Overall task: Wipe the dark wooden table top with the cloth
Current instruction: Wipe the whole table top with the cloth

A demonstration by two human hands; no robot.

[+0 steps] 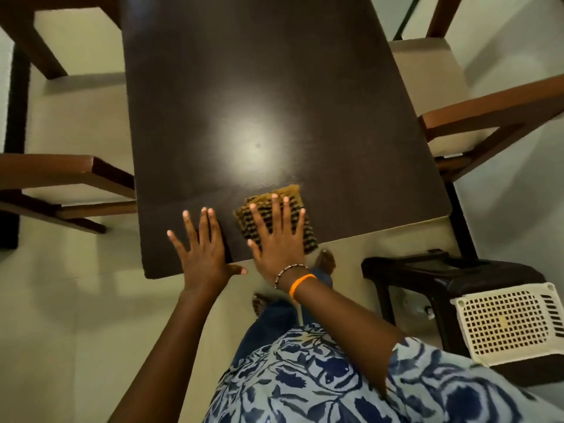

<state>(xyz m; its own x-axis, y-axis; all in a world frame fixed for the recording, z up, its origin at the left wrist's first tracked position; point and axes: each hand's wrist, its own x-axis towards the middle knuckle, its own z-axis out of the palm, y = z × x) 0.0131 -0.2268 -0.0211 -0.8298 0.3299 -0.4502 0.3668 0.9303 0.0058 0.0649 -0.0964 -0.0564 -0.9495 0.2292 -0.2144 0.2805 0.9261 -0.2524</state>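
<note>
I'm pressing right hand [279, 236] flat, fingers spread, on cloth [274, 216] at lower centre | left hand [203, 245] open, bracing surface [259, 87] | unwiped surface lying up-frame.

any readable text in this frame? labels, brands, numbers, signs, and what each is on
None readable.
The cloth under the right hand shows only a striped pattern, no lettering.
The orange wristband and beaded bracelet show no visible print.
The table top, white perforated basket and dark stool carry no visible label.
</note>
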